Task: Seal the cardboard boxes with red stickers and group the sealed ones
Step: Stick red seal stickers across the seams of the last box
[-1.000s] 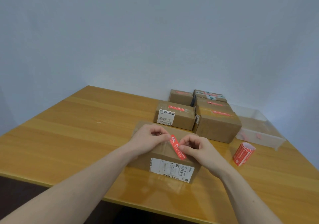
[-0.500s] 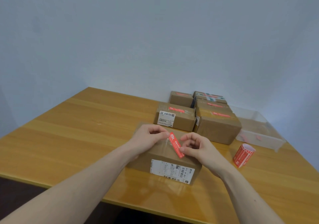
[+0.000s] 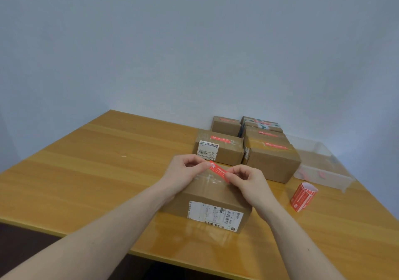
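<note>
head view: a red sticker (image 3: 218,171) is stretched between both hands over the top of the near box (image 3: 207,199). its long axis runs diagonally, from far-left to near-right, across the clear tape band on the box top. the left hand (image 3: 183,175) pinches the far-left end between thumb and forefinger, the other fingers curled in; the right hand (image 3: 248,181) pinches the near-right end the same way. whether the strip already touches the cardboard cannot be told.

the sticker is a narrow red strip with white print, too small to read. the near box is plain brown cardboard, lying with its long side towards the camera, and sits on the wooden table (image 3: 86,171) near the front edge. its front face bears a white shipping label (image 3: 214,216) with barcodes; the text is illegible.

behind it stands a group of boxes (image 3: 248,143), close together near the wall, each with a red strip on top. the front-left one carries a white label (image 3: 208,148), unreadable. right of the near box a red sticker roll (image 3: 303,196) stands upright, its white print unreadable. further right, a clear tray (image 3: 323,167) rests on the table.
</note>
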